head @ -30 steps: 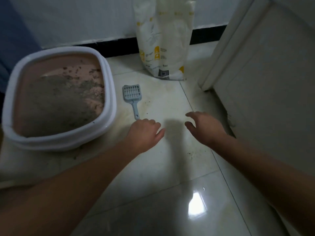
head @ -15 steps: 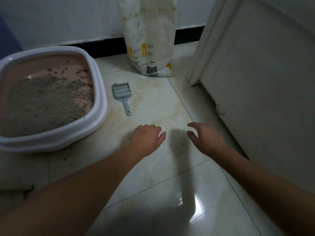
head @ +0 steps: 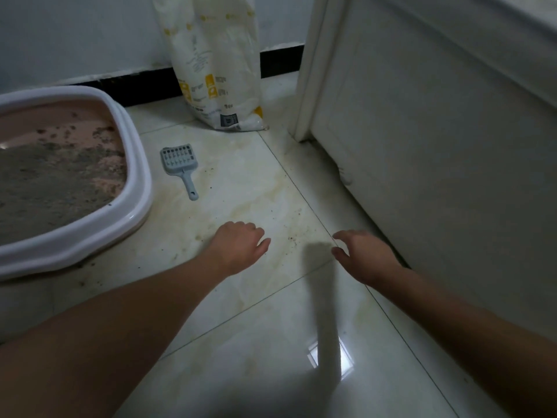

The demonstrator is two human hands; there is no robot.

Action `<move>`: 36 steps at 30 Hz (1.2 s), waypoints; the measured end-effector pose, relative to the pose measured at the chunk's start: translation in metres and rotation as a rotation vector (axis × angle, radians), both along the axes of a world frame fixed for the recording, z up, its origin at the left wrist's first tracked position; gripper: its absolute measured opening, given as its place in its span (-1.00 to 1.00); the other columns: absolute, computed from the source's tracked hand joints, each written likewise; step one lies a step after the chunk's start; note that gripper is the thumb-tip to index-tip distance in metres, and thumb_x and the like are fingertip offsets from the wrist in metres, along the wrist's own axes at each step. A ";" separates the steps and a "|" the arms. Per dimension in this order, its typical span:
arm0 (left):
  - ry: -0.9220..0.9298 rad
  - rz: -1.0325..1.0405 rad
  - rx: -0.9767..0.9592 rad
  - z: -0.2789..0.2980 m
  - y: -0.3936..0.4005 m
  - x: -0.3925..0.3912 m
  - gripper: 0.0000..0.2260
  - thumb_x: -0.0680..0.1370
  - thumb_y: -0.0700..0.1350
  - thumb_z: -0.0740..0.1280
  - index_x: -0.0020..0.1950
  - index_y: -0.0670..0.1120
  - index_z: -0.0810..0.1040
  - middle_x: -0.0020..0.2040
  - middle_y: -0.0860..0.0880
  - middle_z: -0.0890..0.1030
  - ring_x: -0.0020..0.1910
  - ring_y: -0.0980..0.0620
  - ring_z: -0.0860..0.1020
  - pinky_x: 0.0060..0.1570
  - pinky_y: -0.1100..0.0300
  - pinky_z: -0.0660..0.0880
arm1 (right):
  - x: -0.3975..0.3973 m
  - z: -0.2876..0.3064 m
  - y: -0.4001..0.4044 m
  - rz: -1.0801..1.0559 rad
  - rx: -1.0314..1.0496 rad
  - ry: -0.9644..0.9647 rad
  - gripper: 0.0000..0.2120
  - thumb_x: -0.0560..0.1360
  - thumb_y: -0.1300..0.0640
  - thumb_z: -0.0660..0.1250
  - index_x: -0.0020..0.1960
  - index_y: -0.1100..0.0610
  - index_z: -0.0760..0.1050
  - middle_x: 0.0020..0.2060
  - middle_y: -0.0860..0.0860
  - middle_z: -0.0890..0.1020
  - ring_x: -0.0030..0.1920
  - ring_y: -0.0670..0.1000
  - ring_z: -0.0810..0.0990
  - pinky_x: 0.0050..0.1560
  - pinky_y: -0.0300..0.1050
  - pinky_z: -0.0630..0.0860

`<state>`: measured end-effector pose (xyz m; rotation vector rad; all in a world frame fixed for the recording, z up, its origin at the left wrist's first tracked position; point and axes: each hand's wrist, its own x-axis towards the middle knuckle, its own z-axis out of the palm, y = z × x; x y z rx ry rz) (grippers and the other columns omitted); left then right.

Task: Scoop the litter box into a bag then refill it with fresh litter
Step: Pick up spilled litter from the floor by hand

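Note:
A pink litter box with a white rim stands on the floor at the left, partly filled with grey used litter. To its right a grey slotted scoop lies flat on the tile, handle toward me. A white litter bag with yellow print leans against the back wall. My left hand hovers palm-down over the tile below the scoop, empty, fingers loosely curled. My right hand hovers to the right, fingers spread, holding nothing.
A white door or cabinet panel fills the right side, close to my right hand. A black baseboard runs along the back wall. The glossy tile floor has stains and scattered litter grains.
Both hands have drawn back toward me, away from the scoop, which my left hand was almost touching a second ago. The view has shifted right, so the litter box sits further left.

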<state>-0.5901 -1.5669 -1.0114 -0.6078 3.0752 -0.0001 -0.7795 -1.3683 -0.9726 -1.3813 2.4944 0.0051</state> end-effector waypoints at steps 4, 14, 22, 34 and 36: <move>0.013 -0.022 0.014 0.008 0.003 -0.001 -0.61 0.67 0.12 0.06 0.04 -0.09 0.57 -0.08 -0.08 0.60 -0.10 -0.11 0.58 -0.18 0.10 0.32 | 0.001 -0.009 0.007 -0.013 0.013 -0.015 -0.62 0.60 -0.08 0.17 0.37 0.00 0.40 0.23 -0.02 0.56 0.24 0.05 0.47 0.12 -0.05 0.48; 0.178 0.277 0.568 0.004 0.011 0.012 -0.63 0.66 0.16 0.10 -0.06 -0.05 0.55 -0.16 0.03 0.57 -0.15 -0.02 0.54 -0.16 0.15 0.41 | 0.019 -0.051 -0.035 -0.026 -0.170 -0.143 -0.62 0.56 -0.02 0.26 0.36 0.02 0.43 0.26 -0.01 0.55 0.22 0.05 0.50 0.13 -0.03 0.51; 0.663 0.967 1.577 0.011 0.005 -0.033 -0.51 0.69 0.14 0.03 0.14 -0.20 0.59 0.08 -0.13 0.66 0.03 -0.09 0.65 0.09 0.02 0.57 | 0.014 -0.085 -0.045 -0.058 -0.348 -0.135 -0.75 0.55 0.05 0.30 0.19 0.09 0.53 0.12 0.03 0.62 0.10 0.08 0.51 0.07 -0.01 0.50; 1.044 1.152 2.142 -0.034 0.017 -0.024 -0.39 0.65 0.24 -0.01 0.30 -0.24 0.49 0.19 -0.25 0.62 0.15 -0.21 0.61 0.18 -0.09 0.52 | 0.008 -0.103 -0.081 0.183 -0.354 -0.074 -0.90 0.47 0.17 0.37 -0.04 0.13 0.62 -0.06 0.04 0.58 -0.07 0.07 0.52 -0.19 -0.15 0.39; 1.047 1.152 2.149 -0.037 0.017 -0.022 -0.39 0.65 0.24 0.00 0.30 -0.24 0.49 0.19 -0.25 0.62 0.15 -0.21 0.61 0.20 -0.10 0.52 | 0.008 -0.103 -0.086 0.185 -0.340 -0.091 -0.93 0.47 0.22 0.32 -0.11 0.16 0.58 -0.16 0.04 0.55 -0.15 0.07 0.50 -0.23 -0.09 0.44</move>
